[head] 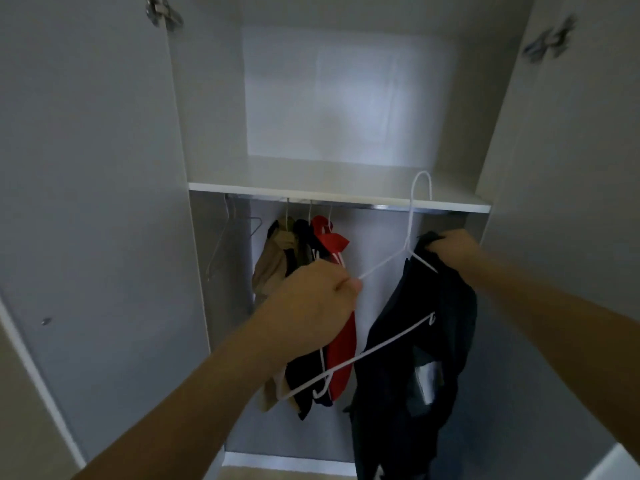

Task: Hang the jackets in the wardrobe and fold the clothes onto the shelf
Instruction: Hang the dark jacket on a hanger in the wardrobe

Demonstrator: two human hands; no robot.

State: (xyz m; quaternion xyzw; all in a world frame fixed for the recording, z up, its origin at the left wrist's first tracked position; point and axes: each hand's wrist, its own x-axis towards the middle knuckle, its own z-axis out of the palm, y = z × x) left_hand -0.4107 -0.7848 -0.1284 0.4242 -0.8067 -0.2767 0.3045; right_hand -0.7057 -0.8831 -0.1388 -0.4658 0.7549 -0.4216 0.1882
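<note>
The dark jacket (415, 341) hangs limp before the wardrobe, bunched at its collar in the right hand (453, 247) — soft, floppy. Left hand (318, 299) pinches the thin, springy hanger (391, 265) — best held at its neck.

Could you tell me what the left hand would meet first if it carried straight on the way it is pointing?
Probably the red garment hanging on the rail, just beyond the left hand; depth is hard to judge from one view.
</note>
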